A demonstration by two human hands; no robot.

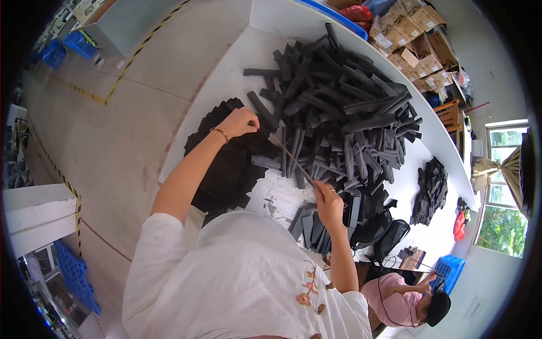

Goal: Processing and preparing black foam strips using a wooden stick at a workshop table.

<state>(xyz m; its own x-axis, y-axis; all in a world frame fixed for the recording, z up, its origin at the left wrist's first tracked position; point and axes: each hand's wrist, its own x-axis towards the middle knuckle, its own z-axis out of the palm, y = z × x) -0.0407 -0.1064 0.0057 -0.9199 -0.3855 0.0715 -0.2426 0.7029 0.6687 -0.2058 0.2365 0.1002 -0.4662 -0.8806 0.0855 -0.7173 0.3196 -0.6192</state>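
Observation:
My right hand [328, 204] is closed round a long thin stick [302, 169] with a wider greyish end, slanting up and left toward the dark strips. My left hand [240, 121] has its fingers curled together at the top of a stack of flat black pieces [223, 169] with jagged edges. What those fingers pinch, if anything, is too small to make out. Right of the stack rises a big heap of dark grey padded strips [339, 101]. Between the stack and my right hand, the white worktop [274, 198] shows worn, peeling patches.
Flat grey strips [310, 226] and black bags [378, 229] lie right of my right hand. Farther right is a black crumpled pile [430, 189]. A person in pink [392, 299] sits at the lower right by a blue basket [450, 271]. Cardboard boxes [409, 42] stand beyond the worktop's raised edge.

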